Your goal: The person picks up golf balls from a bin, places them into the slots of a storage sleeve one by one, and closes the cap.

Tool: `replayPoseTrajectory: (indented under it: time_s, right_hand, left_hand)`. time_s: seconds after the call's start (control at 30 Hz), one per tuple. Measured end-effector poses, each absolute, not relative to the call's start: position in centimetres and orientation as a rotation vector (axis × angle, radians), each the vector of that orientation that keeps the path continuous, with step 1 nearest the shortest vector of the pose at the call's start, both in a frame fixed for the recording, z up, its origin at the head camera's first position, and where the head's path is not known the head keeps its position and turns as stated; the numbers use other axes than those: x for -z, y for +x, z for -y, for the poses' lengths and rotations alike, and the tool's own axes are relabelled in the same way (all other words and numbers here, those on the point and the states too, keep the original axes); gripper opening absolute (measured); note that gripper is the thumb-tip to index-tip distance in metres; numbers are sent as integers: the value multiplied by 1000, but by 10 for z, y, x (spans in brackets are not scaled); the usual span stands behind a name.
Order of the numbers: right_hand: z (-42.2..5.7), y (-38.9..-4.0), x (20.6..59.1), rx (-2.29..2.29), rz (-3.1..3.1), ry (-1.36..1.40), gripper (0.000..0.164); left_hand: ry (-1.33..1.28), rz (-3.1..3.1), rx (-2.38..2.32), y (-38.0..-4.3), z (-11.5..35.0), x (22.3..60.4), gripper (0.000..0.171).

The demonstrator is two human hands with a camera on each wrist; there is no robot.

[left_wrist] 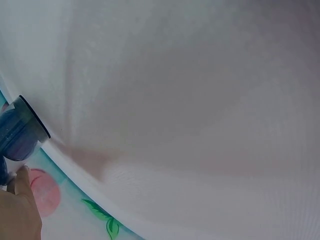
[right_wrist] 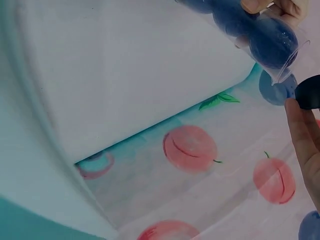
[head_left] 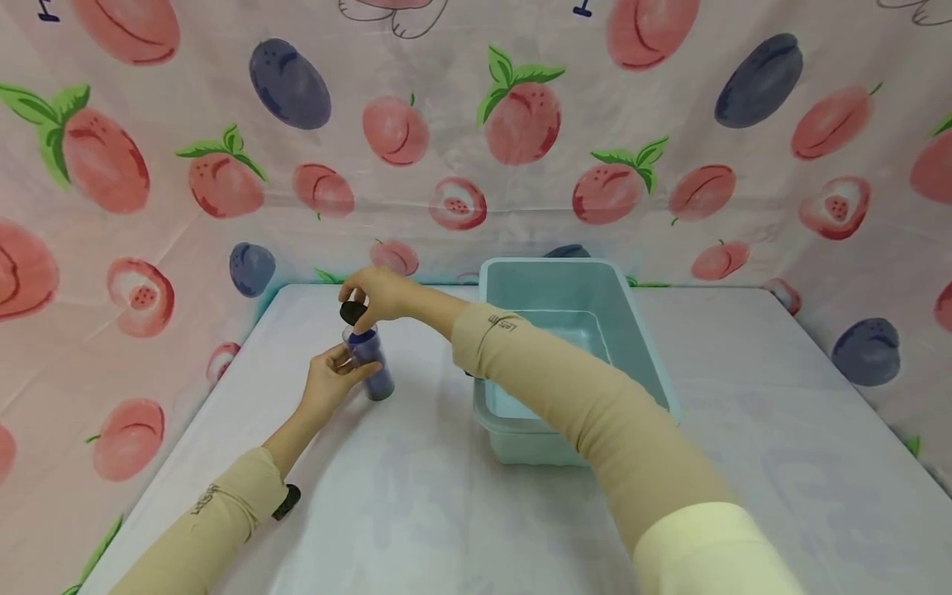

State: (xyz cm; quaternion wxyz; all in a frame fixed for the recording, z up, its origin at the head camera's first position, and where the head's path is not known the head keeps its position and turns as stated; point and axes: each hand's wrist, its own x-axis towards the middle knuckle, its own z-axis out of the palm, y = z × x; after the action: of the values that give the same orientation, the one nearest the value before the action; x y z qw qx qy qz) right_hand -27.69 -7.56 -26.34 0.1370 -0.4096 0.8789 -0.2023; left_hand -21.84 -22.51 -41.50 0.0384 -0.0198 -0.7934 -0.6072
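Note:
A clear tube (head_left: 380, 378) with blue balls (right_wrist: 272, 42) stacked inside stands on the left part of the white table, leaning slightly. My left hand (head_left: 330, 382) grips it around the side, thumb across the front; in the left wrist view the tube's dark-rimmed base (left_wrist: 32, 120) shows at the left edge. Just above the tube's top end, my right hand (head_left: 387, 296) pinches a round black cap (head_left: 353, 311) between thumb and fingers. From the right wrist view, the tube's mouth is uncovered, with the cap (right_wrist: 308, 92) a little apart from it.
A light blue-green plastic basin (head_left: 521, 426) sits right of the tube, with my right forearm passing over it. Behind the white table (head_left: 416, 512) hangs a fruit-print cloth (head_left: 461, 124). A small black object (head_left: 286, 502) shows by my left cuff.

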Motion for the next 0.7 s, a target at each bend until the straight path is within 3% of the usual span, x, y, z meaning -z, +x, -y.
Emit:
replayPoseTrajectory:
  time_s: [0.7]
  right_hand:
    - [89, -274, 268, 266, -2584, -1219, 44]
  left_hand:
    - [-122, 2368, 1898, -219, 225, 417, 53]
